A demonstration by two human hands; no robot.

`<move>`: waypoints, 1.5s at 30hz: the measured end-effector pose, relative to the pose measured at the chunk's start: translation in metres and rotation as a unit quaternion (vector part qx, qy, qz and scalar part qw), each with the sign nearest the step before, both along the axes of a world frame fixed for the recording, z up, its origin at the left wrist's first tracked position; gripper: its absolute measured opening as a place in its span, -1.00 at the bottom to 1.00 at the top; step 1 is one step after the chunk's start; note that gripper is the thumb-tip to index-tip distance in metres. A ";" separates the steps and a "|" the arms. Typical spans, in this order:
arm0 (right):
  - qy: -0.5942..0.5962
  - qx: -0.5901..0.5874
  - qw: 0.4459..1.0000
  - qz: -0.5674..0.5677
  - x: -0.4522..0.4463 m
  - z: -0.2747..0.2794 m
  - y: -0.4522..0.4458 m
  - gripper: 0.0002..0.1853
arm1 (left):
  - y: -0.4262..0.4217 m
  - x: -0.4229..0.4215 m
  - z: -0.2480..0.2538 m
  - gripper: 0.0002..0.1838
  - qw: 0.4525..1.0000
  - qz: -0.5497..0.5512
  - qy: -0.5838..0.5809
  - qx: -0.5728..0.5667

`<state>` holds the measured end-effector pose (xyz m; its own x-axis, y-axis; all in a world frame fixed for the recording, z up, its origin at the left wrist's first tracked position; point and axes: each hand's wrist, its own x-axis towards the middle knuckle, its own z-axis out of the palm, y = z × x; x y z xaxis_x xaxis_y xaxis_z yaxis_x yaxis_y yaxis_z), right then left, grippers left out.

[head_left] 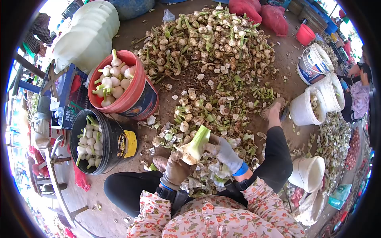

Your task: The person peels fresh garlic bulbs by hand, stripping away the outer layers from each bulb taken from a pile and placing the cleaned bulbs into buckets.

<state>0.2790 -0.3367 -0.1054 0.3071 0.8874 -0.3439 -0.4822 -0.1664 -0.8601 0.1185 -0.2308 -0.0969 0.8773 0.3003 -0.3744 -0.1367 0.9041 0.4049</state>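
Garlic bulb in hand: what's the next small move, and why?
I'd probably strip a bit more outer skin from the garlic bulb with the right hand, while the left hand steadies it: its lower side shows brownish patches, whereas the bulbs in the red bucket look whiter.

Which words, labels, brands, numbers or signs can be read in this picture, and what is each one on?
No text can be read.
Black bucket, yellow label: lettering too blurred.
Red bucket, dark label: too blurred.
White bucket, blue print: too small and blurred.
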 end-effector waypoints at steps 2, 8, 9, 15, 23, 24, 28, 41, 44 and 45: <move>-0.004 0.032 0.999 -0.033 -0.007 -0.009 0.002 -0.68 | 0.000 0.002 0.002 -0.07 0.999 -0.023 0.006 0.022; -0.087 0.016 0.993 -0.076 -0.017 -0.029 0.004 -0.73 | 0.010 -0.006 -0.017 0.06 0.998 -0.061 0.013 -0.016; -0.158 0.044 0.981 -0.104 -0.018 -0.017 0.007 -0.78 | 0.007 0.001 0.000 -0.13 0.999 -0.033 0.003 0.038; 0.037 0.038 0.994 -0.098 -0.006 -0.004 -0.006 -0.78 | 0.004 0.002 0.013 -0.33 0.968 0.072 0.112 0.210; -0.028 0.018 0.998 0.045 -0.015 0.022 -0.017 -0.82 | -0.001 0.005 0.016 -0.12 0.961 0.090 0.089 0.244; -0.044 0.038 0.996 0.070 -0.018 0.031 -0.017 -0.83 | -0.004 0.007 0.014 -0.12 0.955 0.100 0.097 0.263; 0.055 0.028 0.997 0.045 -0.023 0.021 -0.016 -0.77 | 0.002 0.008 -0.003 -0.32 0.971 0.083 0.085 0.208; 0.345 0.178 0.922 -0.014 -0.027 0.050 -0.035 -0.56 | 0.002 0.007 0.016 -0.80 0.772 0.038 0.109 0.625; 0.237 0.178 0.955 0.005 -0.032 0.043 -0.045 -0.51 | 0.004 -0.001 -0.030 -0.78 0.886 0.117 0.131 0.429; 0.277 0.186 0.943 -0.002 -0.033 0.052 -0.042 -0.46 | 0.007 0.000 -0.038 -0.77 0.916 0.142 0.128 0.354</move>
